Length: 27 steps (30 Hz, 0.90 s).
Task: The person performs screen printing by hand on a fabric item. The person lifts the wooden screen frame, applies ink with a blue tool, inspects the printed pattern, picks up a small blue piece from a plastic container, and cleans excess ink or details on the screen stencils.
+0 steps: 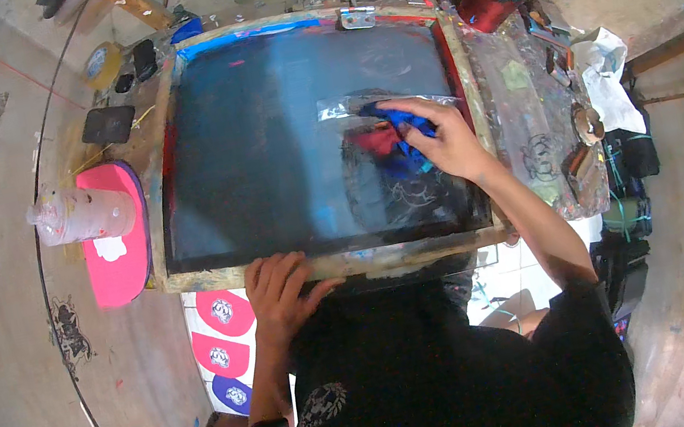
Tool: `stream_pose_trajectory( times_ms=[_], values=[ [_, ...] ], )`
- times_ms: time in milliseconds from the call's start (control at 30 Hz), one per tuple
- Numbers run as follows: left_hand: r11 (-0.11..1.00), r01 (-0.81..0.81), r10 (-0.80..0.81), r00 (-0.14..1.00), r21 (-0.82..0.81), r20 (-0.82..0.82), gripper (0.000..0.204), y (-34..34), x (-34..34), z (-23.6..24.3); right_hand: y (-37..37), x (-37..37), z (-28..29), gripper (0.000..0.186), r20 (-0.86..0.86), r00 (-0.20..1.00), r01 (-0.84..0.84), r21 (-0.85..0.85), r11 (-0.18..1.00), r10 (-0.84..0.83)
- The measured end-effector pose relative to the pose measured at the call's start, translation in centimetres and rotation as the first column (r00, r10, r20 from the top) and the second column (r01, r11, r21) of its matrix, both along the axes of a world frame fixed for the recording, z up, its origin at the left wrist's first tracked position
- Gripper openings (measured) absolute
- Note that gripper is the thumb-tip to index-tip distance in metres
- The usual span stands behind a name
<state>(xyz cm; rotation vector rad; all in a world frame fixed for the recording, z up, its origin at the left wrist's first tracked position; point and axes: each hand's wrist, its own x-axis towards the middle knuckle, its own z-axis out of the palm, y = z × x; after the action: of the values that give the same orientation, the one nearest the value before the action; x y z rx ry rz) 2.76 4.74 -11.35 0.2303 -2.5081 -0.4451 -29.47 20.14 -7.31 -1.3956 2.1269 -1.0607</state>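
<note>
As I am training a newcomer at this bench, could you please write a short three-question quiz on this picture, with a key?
1. What does the right hand hold against the screen?
2. True or false: the left hand rests on the near edge of the wooden frame.
3. What colour is the container by the frame's far right corner: (a) yellow, (b) red, (c) white?

Key: 1. A bunched blue cloth; 2. True; 3. b.

Cloth [396, 156] on screen [250, 156], bottle [86, 214] further left.
</note>
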Motion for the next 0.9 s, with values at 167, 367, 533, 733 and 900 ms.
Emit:
stream_pose_trajectory(
  times_ms=[167, 367, 533, 733, 900],
  values=[
    [1.0, -0.005, 0.005, 1.0, 0.015, -0.019, 0.043, 0.0, 0.0, -0.2, 1.3, 2.2, -0.9, 0.063, -0.43, 0.872, -0.062, 0.379, 0.923, 0.235],
    [1.0, 0.016, -0.015, 0.999, 0.013, -0.036, 0.043, -0.1, -0.1, -0.5, 1.0, 0.2, -2.2, 0.073, -0.504, 0.762, -0.238, 0.366, 0.9, 0.407],
    [1.0, 0.006, -0.006, 1.0, 0.002, -0.005, 0.043, -0.3, 0.2, -0.4, -1.5, 5.0, -0.2, 0.06, -0.179, 0.69, -0.677, 0.185, 0.712, 0.702],
    [1.0, 0.022, -0.022, 1.0, 0.018, -0.005, 0.042, -0.1, 0.3, -0.7, -1.4, -0.5, -2.2, 0.037, -0.372, 0.829, -0.412, 0.094, 0.906, 0.416],
    [1.0, 0.006, -0.006, 1.0, 0.007, 0.006, 0.043, -0.2, 0.5, -1.5, -0.9, 4.1, -0.3, 0.03, 0.041, 0.732, -0.681, 0.06, 0.73, 0.68]
  ],
)
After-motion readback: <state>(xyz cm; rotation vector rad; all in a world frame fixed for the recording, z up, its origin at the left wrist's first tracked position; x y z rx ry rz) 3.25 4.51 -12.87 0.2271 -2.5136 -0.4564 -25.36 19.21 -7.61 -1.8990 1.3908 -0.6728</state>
